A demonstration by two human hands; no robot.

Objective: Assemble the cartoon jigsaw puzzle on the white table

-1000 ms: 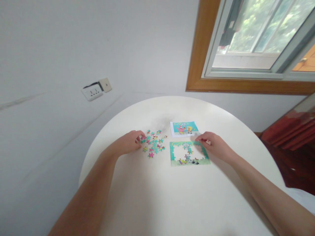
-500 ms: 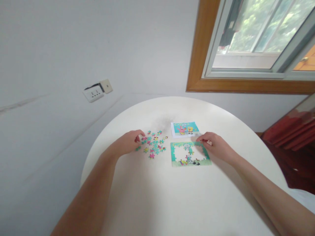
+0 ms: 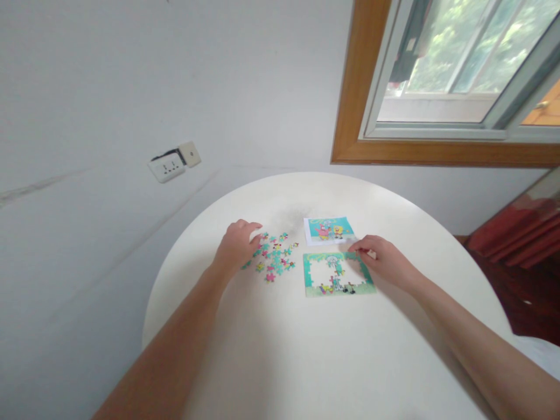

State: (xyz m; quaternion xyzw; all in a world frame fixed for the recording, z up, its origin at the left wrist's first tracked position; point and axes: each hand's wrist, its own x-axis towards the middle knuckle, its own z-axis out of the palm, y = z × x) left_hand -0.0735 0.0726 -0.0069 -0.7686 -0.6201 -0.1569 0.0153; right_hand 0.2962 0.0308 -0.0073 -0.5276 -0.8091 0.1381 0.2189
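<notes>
My left hand (image 3: 238, 244) is at the left edge of a scatter of loose jigsaw pieces (image 3: 278, 259), its thumb and forefinger apart over the pieces and nothing visible between them. The pieces are teal, pink and yellow. To their right lies a partly filled jigsaw puzzle (image 3: 315, 290), with its teal border joined and white gaps inside. Fingers of my right hand (image 3: 380, 256) are pinched together above the puzzle's upper right corner; what they hold, if anything, is too small to make out. Behind the puzzle is a printed cartoon picture (image 3: 330, 230) on white paper.
Everything lies on a round white table (image 3: 280, 350) against a pale wall. A wall socket (image 3: 168, 167) is at the left. A wood-framed window (image 3: 441, 149) is at the upper right, with a red curtain (image 3: 518, 233) below it.
My left hand has moved up and slightly right along the loose pieces, and its fingers have spread apart. My right hand has stayed in place.
</notes>
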